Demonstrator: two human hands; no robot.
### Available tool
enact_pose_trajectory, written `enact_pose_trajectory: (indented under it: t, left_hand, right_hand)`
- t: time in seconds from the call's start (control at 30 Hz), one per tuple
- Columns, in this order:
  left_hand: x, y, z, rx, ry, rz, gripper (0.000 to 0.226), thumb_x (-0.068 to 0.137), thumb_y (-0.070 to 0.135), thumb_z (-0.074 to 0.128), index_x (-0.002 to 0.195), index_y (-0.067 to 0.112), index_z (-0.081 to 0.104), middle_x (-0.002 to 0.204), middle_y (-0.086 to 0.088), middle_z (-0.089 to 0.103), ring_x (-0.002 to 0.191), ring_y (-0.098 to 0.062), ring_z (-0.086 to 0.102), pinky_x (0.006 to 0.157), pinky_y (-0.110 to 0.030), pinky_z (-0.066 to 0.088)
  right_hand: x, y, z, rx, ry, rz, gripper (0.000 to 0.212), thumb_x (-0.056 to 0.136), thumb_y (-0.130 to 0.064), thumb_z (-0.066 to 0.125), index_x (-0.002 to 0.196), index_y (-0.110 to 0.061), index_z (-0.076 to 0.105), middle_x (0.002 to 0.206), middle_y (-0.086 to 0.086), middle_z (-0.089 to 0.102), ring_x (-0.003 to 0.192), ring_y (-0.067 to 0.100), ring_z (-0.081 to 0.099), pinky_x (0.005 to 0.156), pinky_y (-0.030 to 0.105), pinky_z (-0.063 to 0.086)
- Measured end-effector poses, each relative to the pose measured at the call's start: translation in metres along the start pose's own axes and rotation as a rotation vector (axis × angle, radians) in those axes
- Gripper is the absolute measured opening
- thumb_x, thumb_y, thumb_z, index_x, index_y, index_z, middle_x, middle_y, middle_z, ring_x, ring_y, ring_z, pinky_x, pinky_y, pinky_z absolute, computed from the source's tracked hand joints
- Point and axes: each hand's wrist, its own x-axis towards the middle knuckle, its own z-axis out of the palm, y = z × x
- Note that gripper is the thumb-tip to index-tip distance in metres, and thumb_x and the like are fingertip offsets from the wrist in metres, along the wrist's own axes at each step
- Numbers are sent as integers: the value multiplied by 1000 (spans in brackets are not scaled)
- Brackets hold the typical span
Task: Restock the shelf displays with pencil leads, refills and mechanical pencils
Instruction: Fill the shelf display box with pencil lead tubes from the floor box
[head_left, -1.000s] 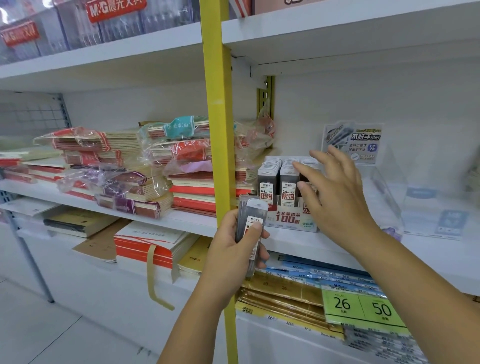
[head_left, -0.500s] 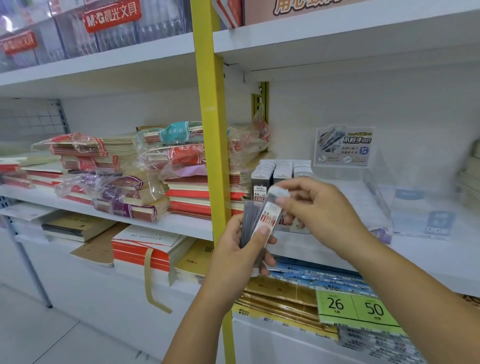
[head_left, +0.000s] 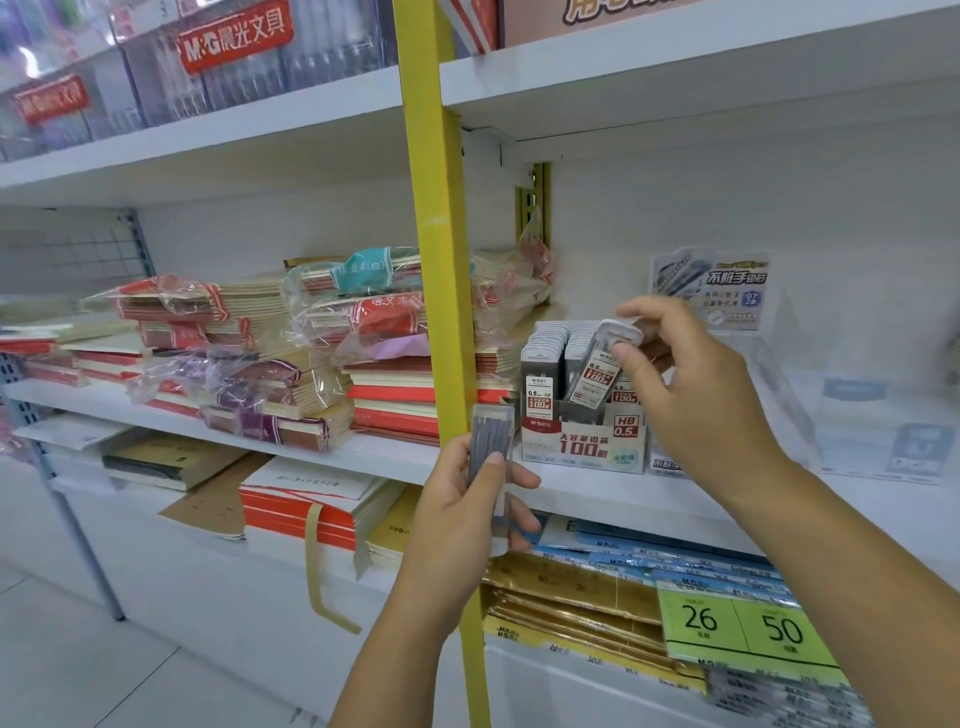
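A slim grey plastic lead case with a white cap (head_left: 597, 366) hangs tilted just above the white cardboard display box (head_left: 584, 441) on the middle shelf, pinched in the right hand (head_left: 691, 384). The box looks nearly full. The left hand (head_left: 462, 514) grips several more grey lead cases (head_left: 491, 447), so restocking remains unfinished.
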Motion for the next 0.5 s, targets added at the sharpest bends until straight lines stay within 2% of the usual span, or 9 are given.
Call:
enact_pose_trajectory:
  t: [0.13, 0.17, 0.27, 0.33, 0.4, 0.5]
  left_hand:
    - [1, -1, -3, 7, -7, -1, 19, 106, 23, 43, 111, 34, 58, 91, -2, 74, 64, -16, 67, 56, -25, 55]
    - [1, -1, -4, 7, -11, -3, 19, 106, 22, 43, 111, 34, 58, 91, -2, 74, 64, -16, 67, 56, -25, 55]
    - [1, -1, -4, 7, -22, -8, 20, 106, 22, 43, 111, 34, 57, 90, -2, 74, 65, -16, 68, 57, -25, 56]
    - [1, -2, -4, 7, -26, -11, 20, 106, 22, 43, 113, 33, 57, 91, -2, 74, 65, -16, 68, 57, -25, 56]
    - [0, -2, -4, 3, -25, -12, 19, 106, 21, 43, 113, 33, 57, 91, -3, 73, 65, -16, 68, 57, -25, 56]
    - [1, -2, -3, -11, -26, -15, 21, 104, 18, 47, 110, 34, 59, 92, -3, 73, 66, -17, 68, 58, -26, 56]
  right_hand:
    - [6, 4, 3, -13, -7, 46, 17, 96, -24, 56, 104, -34, 46, 97, -2, 61, 85, 13, 58, 74, 40, 52]
    - [7, 6, 3, -22, -2, 52, 17, 95, -24, 56, 103, -35, 46, 99, 0, 60, 85, 12, 57, 74, 38, 52]
    - [8, 9, 5, -26, 11, 67, 16, 95, -24, 57, 107, -34, 51, 100, 0, 57, 84, 3, 55, 72, 21, 46]
    - [7, 11, 9, -46, -11, 79, 19, 94, -24, 57, 111, -30, 56, 100, -2, 55, 86, 2, 53, 74, 20, 43]
    - [6, 14, 15, -166, -37, 37, 21, 92, -23, 60, 113, -25, 62, 101, -5, 56, 97, 12, 49, 82, 26, 40]
    - [2, 18, 20, -341, -48, -19, 25, 89, -24, 64, 114, -22, 68, 111, 1, 56, 113, 20, 36, 92, 30, 30]
